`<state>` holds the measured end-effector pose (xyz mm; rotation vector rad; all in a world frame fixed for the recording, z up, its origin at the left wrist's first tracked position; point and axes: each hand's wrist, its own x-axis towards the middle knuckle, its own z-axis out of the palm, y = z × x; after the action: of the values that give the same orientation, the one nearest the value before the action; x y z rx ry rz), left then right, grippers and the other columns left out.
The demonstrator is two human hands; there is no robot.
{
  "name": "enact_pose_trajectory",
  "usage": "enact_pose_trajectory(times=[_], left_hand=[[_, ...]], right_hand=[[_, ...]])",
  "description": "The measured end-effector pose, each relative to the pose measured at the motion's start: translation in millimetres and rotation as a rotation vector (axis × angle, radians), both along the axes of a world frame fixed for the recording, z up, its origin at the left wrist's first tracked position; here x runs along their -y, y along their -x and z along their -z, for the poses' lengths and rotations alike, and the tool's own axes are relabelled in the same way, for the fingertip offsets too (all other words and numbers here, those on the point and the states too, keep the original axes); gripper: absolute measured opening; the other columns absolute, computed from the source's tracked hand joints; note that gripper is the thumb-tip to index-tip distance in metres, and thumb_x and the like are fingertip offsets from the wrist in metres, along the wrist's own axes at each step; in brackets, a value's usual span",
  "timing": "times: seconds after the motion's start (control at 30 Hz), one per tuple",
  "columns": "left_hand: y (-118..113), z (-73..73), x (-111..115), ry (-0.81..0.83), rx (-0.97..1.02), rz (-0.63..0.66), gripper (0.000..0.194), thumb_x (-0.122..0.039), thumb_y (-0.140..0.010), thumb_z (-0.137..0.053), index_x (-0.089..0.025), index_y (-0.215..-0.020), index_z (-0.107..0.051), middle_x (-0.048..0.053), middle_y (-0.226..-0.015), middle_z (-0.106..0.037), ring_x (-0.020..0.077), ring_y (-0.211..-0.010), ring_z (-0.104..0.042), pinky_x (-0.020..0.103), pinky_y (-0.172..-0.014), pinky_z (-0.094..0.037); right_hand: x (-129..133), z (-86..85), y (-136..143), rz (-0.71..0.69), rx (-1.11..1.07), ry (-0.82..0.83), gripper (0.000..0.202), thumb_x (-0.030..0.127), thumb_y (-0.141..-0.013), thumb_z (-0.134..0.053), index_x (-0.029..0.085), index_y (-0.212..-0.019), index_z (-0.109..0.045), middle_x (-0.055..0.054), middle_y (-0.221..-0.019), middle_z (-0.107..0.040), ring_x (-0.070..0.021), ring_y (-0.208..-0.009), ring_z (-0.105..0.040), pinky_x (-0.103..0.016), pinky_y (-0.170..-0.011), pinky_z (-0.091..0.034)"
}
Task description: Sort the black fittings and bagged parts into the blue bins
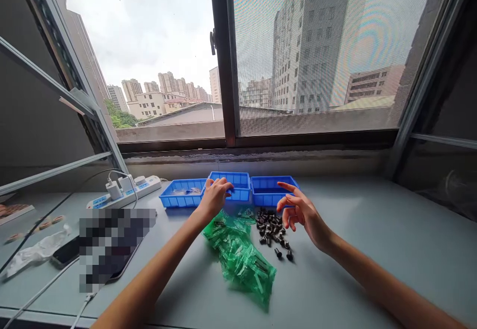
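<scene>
My left hand [216, 197] is at the left side of the middle blue bin [240, 194], its fingers curled over the bin's edge; the thumb is mostly hidden. My right hand [298, 209] hovers by the front right corner of the right blue bin [266, 199], fingers apart and holding nothing. Just left of it lies a loose pile of dark bolts [269, 225], with a couple standing apart in front. Between my forearms, green clear plastic packets [242, 257] with small parts inside lie in a heap. The left blue bin [182, 200] has small clear packets in it.
At the left are a white power strip [124, 193] with chargers, a partly blurred-out dark flat device [130, 264], a dark phone [67, 253], crumpled white plastic [39, 252] and cables. A metal frame [85, 105] stands at the left, before the window [231, 147].
</scene>
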<state>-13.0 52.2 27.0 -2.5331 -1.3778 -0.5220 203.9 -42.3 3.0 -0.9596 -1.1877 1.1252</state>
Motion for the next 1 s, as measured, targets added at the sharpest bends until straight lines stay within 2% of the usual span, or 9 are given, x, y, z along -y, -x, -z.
enact_pose_trajectory(times=[0.4, 0.6, 0.7, 0.87, 1.0], left_hand=[[0.9, 2.2, -1.0, 0.044, -0.049, -0.011, 0.014, -0.012, -0.077, -0.06, -0.02, -0.086, -0.068, 0.004, -0.091, -0.065, 0.0178, -0.08, -0.059, 0.038, -0.088, -0.033], [3.3, 4.7, -4.4, -0.002, -0.047, -0.013, 0.013, -0.012, -0.077, -0.061, -0.022, -0.081, -0.068, 0.003, -0.088, -0.065, 0.0182, -0.08, -0.059, 0.038, -0.087, -0.033], [2.4, 1.2, -2.1, 0.0, -0.02, -0.003, 0.014, -0.011, -0.076, -0.063, -0.022, -0.084, -0.067, 0.003, -0.091, -0.065, 0.0189, -0.085, -0.059, 0.039, -0.088, -0.035], [-9.9, -7.9, 14.4, 0.09, 0.076, 0.178, 0.017, -0.014, -0.079, -0.061, -0.022, -0.093, -0.066, 0.003, -0.098, -0.063, 0.0183, -0.093, -0.059, 0.033, -0.083, -0.041], [-19.6, -0.9, 27.8, 0.233, 0.013, 0.324, 0.017, -0.025, -0.085, -0.054, -0.02, -0.097, -0.065, 0.004, -0.1, -0.064, 0.0178, -0.09, -0.061, 0.032, -0.082, -0.043]], right_hand=[[-0.5, 1.4, -0.5, -0.014, -0.008, 0.008, 0.06, 0.05, -0.072, -0.052, 0.02, -0.124, -0.039, 0.004, -0.066, -0.056, -0.0115, -0.042, -0.049, -0.023, -0.038, -0.034], [0.2, 1.3, -1.0, -0.014, -0.002, 0.007, 0.057, 0.049, -0.072, -0.051, 0.021, -0.121, -0.042, 0.004, -0.065, -0.055, -0.0116, -0.042, -0.049, -0.023, -0.038, -0.034], [-0.2, 1.2, -1.2, -0.007, 0.004, 0.011, 0.057, 0.05, -0.071, -0.052, 0.021, -0.119, -0.043, 0.004, -0.065, -0.055, -0.0117, -0.042, -0.049, -0.023, -0.038, -0.034], [-0.6, 1.2, -1.1, -0.009, 0.02, 0.019, 0.059, 0.051, -0.069, -0.053, 0.02, -0.117, -0.043, 0.004, -0.063, -0.055, -0.0113, -0.04, -0.049, -0.023, -0.037, -0.033], [0.3, 0.8, -0.6, -0.001, 0.027, 0.016, 0.058, 0.051, -0.069, -0.055, 0.019, -0.117, -0.043, 0.004, -0.063, -0.055, -0.011, -0.04, -0.05, -0.023, -0.037, -0.034]])
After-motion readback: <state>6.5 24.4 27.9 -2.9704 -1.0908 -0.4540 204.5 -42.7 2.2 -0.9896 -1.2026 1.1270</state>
